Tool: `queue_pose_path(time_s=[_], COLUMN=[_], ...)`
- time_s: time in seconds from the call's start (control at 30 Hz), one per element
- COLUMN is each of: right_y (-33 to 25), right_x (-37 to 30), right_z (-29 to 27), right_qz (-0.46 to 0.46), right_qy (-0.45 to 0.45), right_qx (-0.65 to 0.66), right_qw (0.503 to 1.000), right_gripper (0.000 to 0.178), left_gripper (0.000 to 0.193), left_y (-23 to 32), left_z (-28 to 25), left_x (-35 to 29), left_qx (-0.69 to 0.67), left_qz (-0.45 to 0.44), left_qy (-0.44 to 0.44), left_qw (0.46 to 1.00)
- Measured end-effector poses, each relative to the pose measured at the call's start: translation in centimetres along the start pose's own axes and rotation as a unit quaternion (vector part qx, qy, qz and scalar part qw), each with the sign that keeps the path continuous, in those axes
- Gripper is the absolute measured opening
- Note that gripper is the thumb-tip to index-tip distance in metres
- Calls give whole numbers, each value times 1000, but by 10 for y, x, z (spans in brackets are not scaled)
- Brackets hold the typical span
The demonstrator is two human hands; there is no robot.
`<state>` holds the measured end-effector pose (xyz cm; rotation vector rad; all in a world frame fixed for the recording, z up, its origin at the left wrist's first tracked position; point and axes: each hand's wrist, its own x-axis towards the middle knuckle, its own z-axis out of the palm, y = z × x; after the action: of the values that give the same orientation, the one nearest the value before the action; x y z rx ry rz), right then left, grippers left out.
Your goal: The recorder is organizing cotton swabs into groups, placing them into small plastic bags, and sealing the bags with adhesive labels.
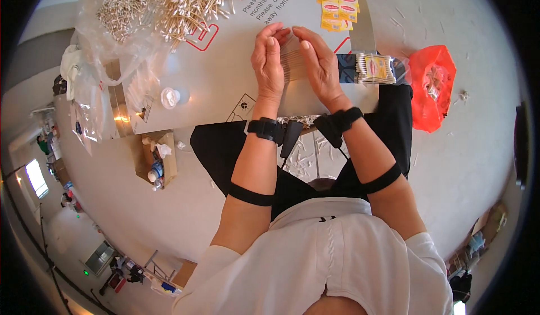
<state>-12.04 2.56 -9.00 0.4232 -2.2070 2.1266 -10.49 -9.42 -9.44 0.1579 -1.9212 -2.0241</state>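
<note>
Head view: hands (292, 62) around swab bundle (293, 63)

Between the fingertips of the left hand (269, 62) and the right hand (319, 62), the clear packet of cotton swabs (292, 65) is partly covered by the palms, and how many sticks it holds is too fine to tell. Up and left of the fingers, the heap of loose cotton swabs (169, 3) runs off the top edge. Up and right of them, the yellow labels (337, 11) are cut by that edge too, their print too small to make out.
</note>
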Motion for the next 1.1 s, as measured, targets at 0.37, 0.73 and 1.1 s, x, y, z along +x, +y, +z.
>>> queue_pose_path(time_s=[0.37, 0.73, 1.1], right_y=[5, -7, -10], right_x=[7, -48, -49], right_z=[-16, -37, -37], right_qz=[0, 10, 10], right_qy=[13, 77, 60], right_qx=[-54, -115, -151], right_qw=[998, 990, 987], right_gripper=[31, 16, 9], left_gripper=[47, 11, 13], left_y=[7, 17, 18], left_z=[-15, -44, -43], left_x=[10, -23, -18], left_qx=[1, 302, 379], left_qz=[-35, 40, 84], left_qy=[-57, -1, -69], left_qw=[998, 953, 919])
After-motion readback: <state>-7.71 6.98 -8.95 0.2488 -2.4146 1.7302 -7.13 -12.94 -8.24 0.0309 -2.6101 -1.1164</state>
